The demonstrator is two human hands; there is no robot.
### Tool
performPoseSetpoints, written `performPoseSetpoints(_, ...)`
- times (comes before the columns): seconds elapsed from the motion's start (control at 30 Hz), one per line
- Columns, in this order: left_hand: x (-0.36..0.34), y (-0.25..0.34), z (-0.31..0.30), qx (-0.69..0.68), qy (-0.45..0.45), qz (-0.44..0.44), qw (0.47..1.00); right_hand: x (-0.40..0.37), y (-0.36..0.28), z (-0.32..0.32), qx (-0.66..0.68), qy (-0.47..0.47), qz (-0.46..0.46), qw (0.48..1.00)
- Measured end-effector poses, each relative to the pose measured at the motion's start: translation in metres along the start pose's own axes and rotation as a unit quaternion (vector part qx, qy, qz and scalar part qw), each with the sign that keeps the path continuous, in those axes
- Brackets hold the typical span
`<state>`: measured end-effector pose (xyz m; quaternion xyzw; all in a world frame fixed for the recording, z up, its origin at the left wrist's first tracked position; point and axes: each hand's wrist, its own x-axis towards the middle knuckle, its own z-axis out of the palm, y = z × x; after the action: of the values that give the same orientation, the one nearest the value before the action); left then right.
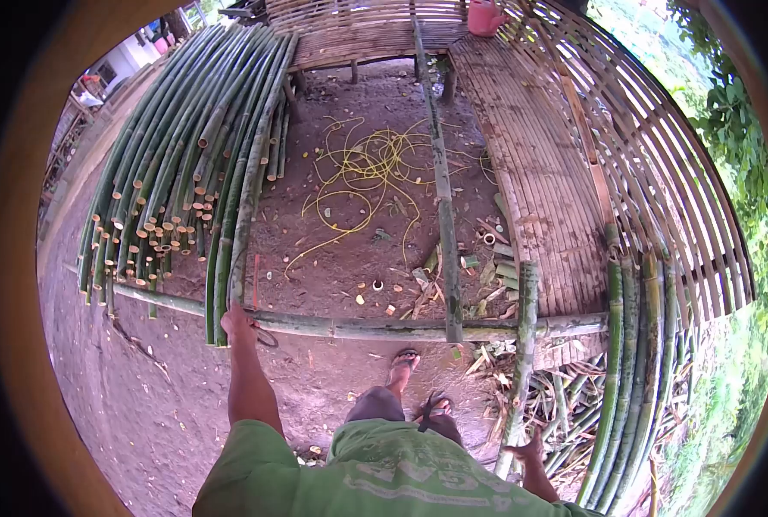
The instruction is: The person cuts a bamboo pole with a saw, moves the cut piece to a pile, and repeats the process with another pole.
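Note:
My left hand is closed at the near end of a long green bamboo pole, on the right side of the big bamboo stack. Right beside that hand are a dark curved loop and a thin red strip; what they belong to I cannot make out. At the lower right, my right hand holds a mottled bamboo pole, fingers across it and thumb raised. That pole crosses over a horizontal bamboo rail in front of me.
Another pole runs away from me across the rail. Tangled yellow hose lies on the dirt. A slatted bamboo bench bears a red watering can. More upright-looking poles and cut scraps lie at the right.

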<state>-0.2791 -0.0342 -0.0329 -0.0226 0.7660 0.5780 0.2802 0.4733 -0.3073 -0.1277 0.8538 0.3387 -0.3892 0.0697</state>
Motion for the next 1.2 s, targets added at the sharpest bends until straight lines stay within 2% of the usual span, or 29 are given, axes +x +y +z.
performPoseSetpoints(0.1,-0.011,0.011,0.006,0.039,-0.07,0.105,0.991,0.018,0.027,0.061,-0.018,-0.091,0.026,0.995)
performPoseSetpoints(0.13,-0.034,0.025,0.017,0.062,-0.039,0.069,0.995,0.04,0.039,0.08,-0.021,-0.049,0.034,0.998)
performPoseSetpoints(0.17,-0.048,0.031,0.014,0.053,-0.04,0.064,0.996,0.044,0.029,0.081,-0.013,-0.026,0.084,0.996)
performPoseSetpoints(0.23,-0.067,0.026,0.017,0.033,-0.048,0.048,0.997,0.053,0.023,0.082,0.035,-0.031,0.115,0.992)
performPoseSetpoints(0.27,-0.051,0.009,0.002,0.008,-0.116,0.058,0.992,0.061,0.029,0.093,0.0,0.024,0.061,0.998)
performPoseSetpoints(0.3,-0.058,-0.006,-0.004,0.019,-0.127,0.064,0.99,0.073,0.03,0.102,-0.036,0.081,0.003,0.996)
performPoseSetpoints(0.33,-0.067,-0.013,-0.013,0.03,-0.135,0.071,0.988,0.085,0.026,0.102,-0.037,0.057,0.028,0.997)
performPoseSetpoints(0.37,-0.075,-0.017,-0.024,0.044,-0.139,0.08,0.986,0.093,0.017,0.09,0.035,0.018,0.028,0.999)
performPoseSetpoints(0.5,-0.119,-0.042,-0.05,0.123,-0.133,0.078,0.98,0.117,0.013,0.099,0.018,0.051,0.0,0.999)
performPoseSetpoints(0.53,-0.132,-0.046,-0.055,0.144,-0.14,0.094,0.975,0.086,-0.032,0.056,0.024,-0.006,-0.006,1.0)
performPoseSetpoints(0.57,-0.142,-0.047,-0.058,0.171,-0.151,0.11,0.967,0.061,-0.078,0.023,-0.01,-0.012,-0.019,1.0)
performPoseSetpoints(0.6,-0.149,-0.049,-0.056,0.175,-0.154,0.104,0.967,0.081,-0.091,0.024,-0.015,0.005,-0.06,0.998)
performPoseSetpoints(0.7,-0.175,-0.051,-0.041,0.183,-0.169,0.105,0.963,0.077,-0.244,-0.077,-0.033,0.042,-0.127,0.991)
performPoseSetpoints(0.73,-0.185,-0.05,-0.028,0.183,-0.181,0.119,0.959,0.091,-0.28,-0.089,0.148,0.223,-0.224,0.937)
performPoseSetpoints(0.77,-0.193,-0.05,-0.015,0.178,-0.19,0.131,0.957,0.075,-0.332,-0.138,0.159,0.311,-0.199,0.915)
performPoseSetpoints(0.8,-0.191,-0.05,-0.009,0.173,-0.241,0.106,0.949,0.082,-0.351,-0.164,0.32,0.383,-0.337,0.798)
performPoseSetpoints(0.83,-0.197,-0.047,-0.005,0.169,-0.253,0.097,0.947,0.063,-0.366,-0.186,0.446,0.359,-0.381,0.726)
performPoseSetpoints(0.9,-0.215,-0.04,0.016,0.15,-0.284,0.089,0.943,0.07,-0.335,-0.168,0.35,0.385,-0.401,0.754)
performPoseSetpoints(0.93,-0.224,-0.036,0.019,0.165,-0.299,0.097,0.935,0.078,-0.3,-0.145,0.285,0.384,-0.372,0.796)
performPoseSetpoints(1.0,-0.233,-0.038,0.016,0.203,-0.319,0.114,0.919,0.061,-0.217,-0.096,0.175,0.291,-0.255,0.905)
performPoseSetpoints(1.07,-0.241,-0.044,0.007,0.245,-0.343,0.143,0.896,0.069,-0.128,-0.014,0.066,0.164,-0.133,0.975)
performPoseSetpoints(1.13,-0.245,-0.05,-0.005,0.274,-0.353,0.157,0.881,0.085,-0.054,0.058,0.05,-0.029,-0.096,0.994)
performPoseSetpoints(1.17,-0.249,-0.053,-0.008,0.288,-0.359,0.165,0.872,0.085,-0.034,0.089,0.046,-0.013,-0.114,0.992)
performPoseSetpoints(1.2,-0.254,-0.056,-0.009,0.316,-0.354,0.19,0.86,0.112,-0.004,0.136,0.148,-0.089,-0.087,0.981)
